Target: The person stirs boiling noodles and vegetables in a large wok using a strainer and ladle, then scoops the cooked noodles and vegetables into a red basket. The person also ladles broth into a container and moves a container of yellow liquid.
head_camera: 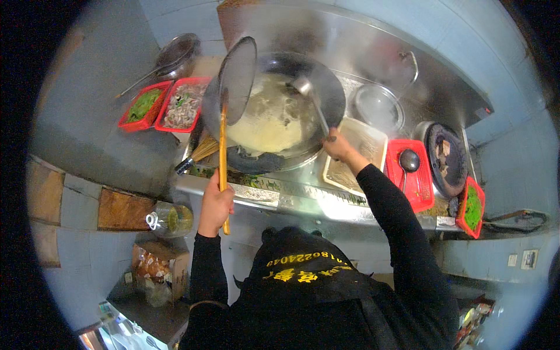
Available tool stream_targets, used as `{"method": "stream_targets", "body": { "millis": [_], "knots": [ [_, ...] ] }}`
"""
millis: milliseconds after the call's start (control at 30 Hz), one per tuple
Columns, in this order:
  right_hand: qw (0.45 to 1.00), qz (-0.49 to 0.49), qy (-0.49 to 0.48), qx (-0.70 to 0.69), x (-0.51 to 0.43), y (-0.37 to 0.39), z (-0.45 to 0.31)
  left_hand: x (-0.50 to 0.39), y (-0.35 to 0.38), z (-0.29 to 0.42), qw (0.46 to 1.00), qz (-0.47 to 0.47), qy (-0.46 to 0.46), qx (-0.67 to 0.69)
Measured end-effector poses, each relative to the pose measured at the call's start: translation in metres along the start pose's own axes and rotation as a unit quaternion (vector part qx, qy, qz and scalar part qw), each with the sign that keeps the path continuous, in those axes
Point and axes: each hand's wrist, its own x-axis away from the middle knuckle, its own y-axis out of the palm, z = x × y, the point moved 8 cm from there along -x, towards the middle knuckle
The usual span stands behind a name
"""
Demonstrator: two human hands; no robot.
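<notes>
A large wok [326,103] stands before me, partly filled with a cloudy, steaming liquid [271,135]. My left hand [216,203] grips the wooden handle of a mesh skimmer [239,81], whose round mesh is raised over the wok's left side. With my right hand [339,146] I hold a metal ladle [302,86] by its handle. The ladle's bowl is at the liquid toward the back of the wok, and its contents cannot be made out. A pale rectangular tray [356,183] lies under my right wrist.
Left of the wok sit red baskets of greens [143,105] and sliced food [181,109], and a bamboo brush [201,154]. On the right are a round metal lid [378,107], a red basket [422,197] with a ladle [409,161], a dark pan [448,175] and a tap [413,70].
</notes>
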Motion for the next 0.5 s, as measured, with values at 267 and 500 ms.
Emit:
{"method": "stream_targets", "body": {
  "millis": [267,500],
  "knots": [
    [0.437,-0.299,0.153,-0.834,0.06,0.09,-0.067,0.017,-0.018,0.015,0.999,0.032,0.0,-0.029],
    [0.344,-0.341,0.074,-0.872,0.161,0.039,-0.06,0.024,-0.018,0.026,0.998,0.055,0.002,-0.035]
  ]
}}
